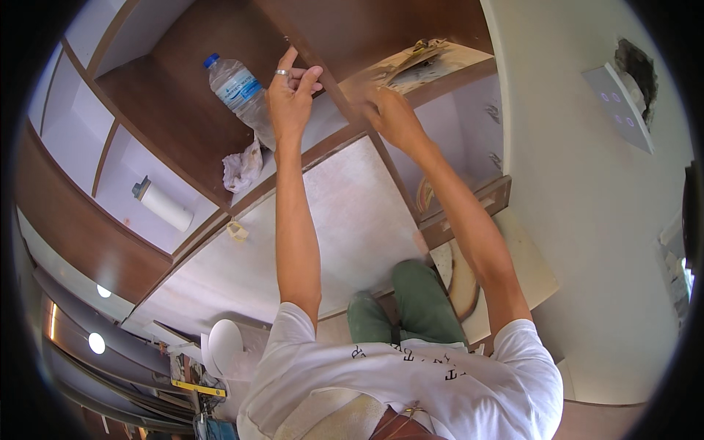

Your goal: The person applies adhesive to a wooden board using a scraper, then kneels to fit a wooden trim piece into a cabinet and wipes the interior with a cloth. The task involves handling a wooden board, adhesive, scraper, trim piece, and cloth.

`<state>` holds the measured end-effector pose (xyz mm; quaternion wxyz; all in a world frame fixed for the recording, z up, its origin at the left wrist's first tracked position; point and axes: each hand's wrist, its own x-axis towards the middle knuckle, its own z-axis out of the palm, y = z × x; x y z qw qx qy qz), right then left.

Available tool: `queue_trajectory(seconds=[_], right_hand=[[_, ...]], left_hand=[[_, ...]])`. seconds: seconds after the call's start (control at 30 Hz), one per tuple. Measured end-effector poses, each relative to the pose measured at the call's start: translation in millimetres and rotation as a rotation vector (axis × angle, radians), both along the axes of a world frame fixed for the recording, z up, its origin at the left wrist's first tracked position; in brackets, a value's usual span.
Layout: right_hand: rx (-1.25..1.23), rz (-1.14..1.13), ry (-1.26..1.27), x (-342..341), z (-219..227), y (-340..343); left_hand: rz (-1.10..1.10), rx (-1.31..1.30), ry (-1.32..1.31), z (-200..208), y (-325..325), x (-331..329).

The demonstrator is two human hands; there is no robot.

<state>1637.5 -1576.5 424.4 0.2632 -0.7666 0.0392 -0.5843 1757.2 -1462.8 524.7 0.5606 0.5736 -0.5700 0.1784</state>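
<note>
My left hand [292, 95] is raised at a brown wooden divider [312, 62] between two cabinet compartments. One finger points up toward the divider's edge, the thumb stands apart, and nothing shows in the hand. My right hand [392, 117] is on the other side, close to the divider's front edge. Its fingertips are smeared by motion, so whether they hold anything cannot be made out. Just left of my left hand, a clear plastic bottle [238, 89] with a blue cap leans in the compartment, beside a crumpled white plastic bag [242, 167].
A white tumbler [165, 205] lies in the left cubby. Loose scraps rest on a shelf board [407, 66] at the upper right. A pale panel [352, 213] fronts the cabinet below. A switch plate [620, 106] hangs loose from the right wall. A yellow level [198, 388] is at lower left.
</note>
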Motion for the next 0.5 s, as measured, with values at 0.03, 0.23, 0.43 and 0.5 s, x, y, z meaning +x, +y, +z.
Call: queue_trajectory(seconds=[0.03,0.23,0.43,0.5], right_hand=[[-0.020,-0.059,-0.002,0,-1,4],[-0.117,-0.309,-0.171,12,-30,29],[-0.029,-0.294,-0.047,5,-25,35],[-0.015,-0.287,0.034,-2,-14,33]], left_hand=[[0.000,0.001,-0.003,0,1,1],[0.005,-0.007,-0.014,0,-2,6],[0.003,0.000,-0.010,1,1,1],[0.003,0.002,-0.006,2,4,2]])
